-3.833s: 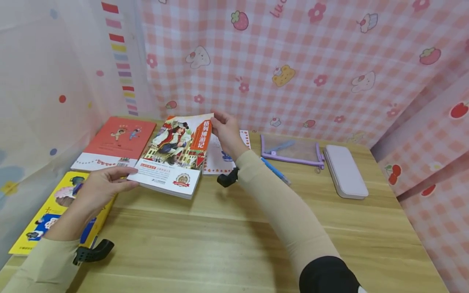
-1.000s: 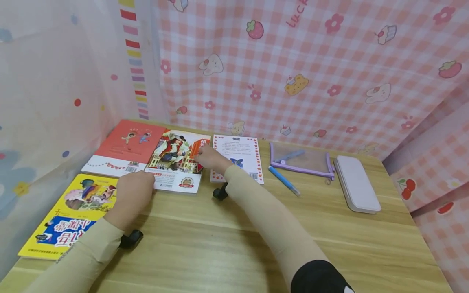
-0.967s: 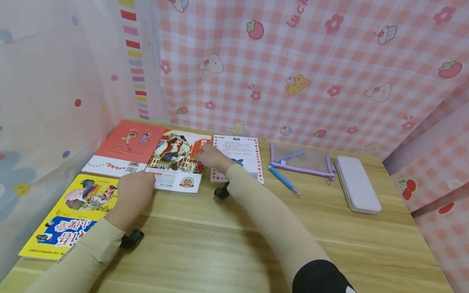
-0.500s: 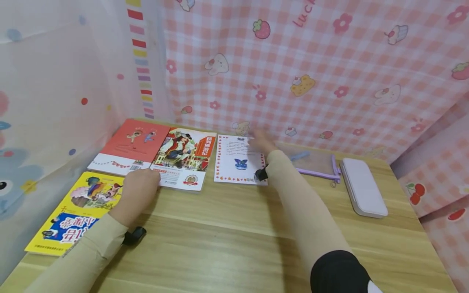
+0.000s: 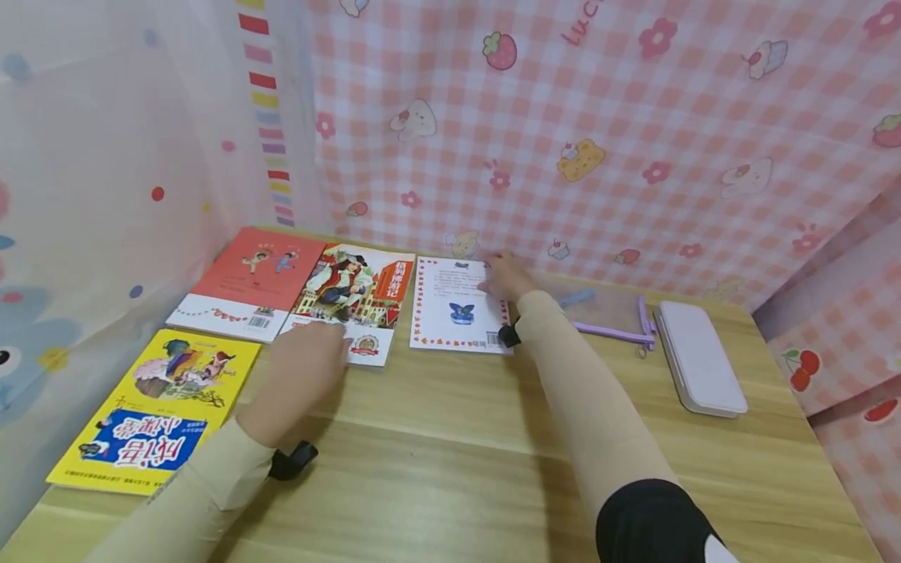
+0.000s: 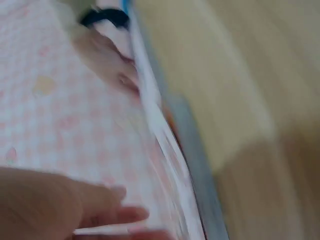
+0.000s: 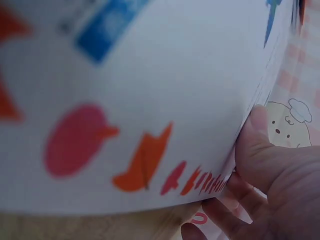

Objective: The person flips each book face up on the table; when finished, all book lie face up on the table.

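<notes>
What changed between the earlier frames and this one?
The illustrated storybook, earlier held up in both hands, now lies flat beside the red book. The right hand moved right onto the white bordered book; the left hand slid right. Yellow book and pencil case unchanged.

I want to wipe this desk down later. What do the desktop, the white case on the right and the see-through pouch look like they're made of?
Desktop: wood-look laminate or veneer, pale printed grain, satin sheen. White case: probably hard plastic, smooth matte, rounded corners. See-through pouch: seemingly soft clear vinyl with lilac edging; partly hidden by the right sleeve.
</notes>
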{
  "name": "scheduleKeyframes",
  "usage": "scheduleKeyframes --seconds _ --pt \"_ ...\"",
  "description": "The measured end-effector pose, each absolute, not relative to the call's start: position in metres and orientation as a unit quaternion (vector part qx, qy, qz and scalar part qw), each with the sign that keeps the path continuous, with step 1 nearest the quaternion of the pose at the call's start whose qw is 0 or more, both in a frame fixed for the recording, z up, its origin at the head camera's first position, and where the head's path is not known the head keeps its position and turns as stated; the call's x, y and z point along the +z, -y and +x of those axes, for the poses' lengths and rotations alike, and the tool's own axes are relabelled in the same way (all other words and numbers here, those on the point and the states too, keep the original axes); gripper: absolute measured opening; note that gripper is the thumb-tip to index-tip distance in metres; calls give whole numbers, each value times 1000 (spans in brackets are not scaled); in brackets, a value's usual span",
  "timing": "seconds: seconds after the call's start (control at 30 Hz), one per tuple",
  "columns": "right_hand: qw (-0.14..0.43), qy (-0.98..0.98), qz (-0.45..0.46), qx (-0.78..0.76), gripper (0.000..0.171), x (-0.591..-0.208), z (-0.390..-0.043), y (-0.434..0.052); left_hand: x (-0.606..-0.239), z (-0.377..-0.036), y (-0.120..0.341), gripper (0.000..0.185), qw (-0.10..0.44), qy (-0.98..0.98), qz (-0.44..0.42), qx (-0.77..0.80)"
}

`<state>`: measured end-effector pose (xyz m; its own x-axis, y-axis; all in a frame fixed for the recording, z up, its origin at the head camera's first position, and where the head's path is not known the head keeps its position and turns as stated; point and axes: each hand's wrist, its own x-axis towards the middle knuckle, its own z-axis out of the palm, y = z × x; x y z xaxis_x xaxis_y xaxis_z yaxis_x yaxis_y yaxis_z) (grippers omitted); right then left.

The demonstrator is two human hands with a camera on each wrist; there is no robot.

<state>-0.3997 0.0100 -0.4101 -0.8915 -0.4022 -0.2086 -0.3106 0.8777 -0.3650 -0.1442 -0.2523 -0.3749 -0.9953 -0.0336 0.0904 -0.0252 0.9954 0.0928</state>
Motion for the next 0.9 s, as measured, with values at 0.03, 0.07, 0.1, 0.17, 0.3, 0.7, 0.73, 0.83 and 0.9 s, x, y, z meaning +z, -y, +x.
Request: scheduleKeyframes --seconds 0.03,0.07,0.1,0.17,0.3,0.7,0.73,0.83,0.9 --pt "136 -960 -188 -157 67 -409 -400 -10 -374 -151 244 26 45 997 4 -63" --pt "136 -961 -186 -155 67 -408 -401 -11 -374 -157 236 29 39 996 -5 -83" --pt "136 -962 -184 -151 67 -407 -401 -11 -374 -164 227 31 24 994 -8 -103" --pt "144 -963 -167 -158 65 -407 -401 -12 -378 -177 212 36 -7 993 -5 -119" --pt "159 -961 -140 -177 59 -405 -398 -12 -386 -194 189 41 -72 992 34 -97" --pt "146 -970 -148 -123 80 -397 -385 -10 -401 -207 163 39 -74 988 82 -110" --pt "144 -972 -151 -112 82 -397 -385 -10 -402 -207 162 40 -72 987 87 -116" --pt "148 -973 -144 -105 86 -400 -388 -9 -405 -209 159 44 -67 984 106 -125" --pt "152 -973 -135 -106 88 -403 -392 -10 -407 -212 156 48 -66 983 122 -124"
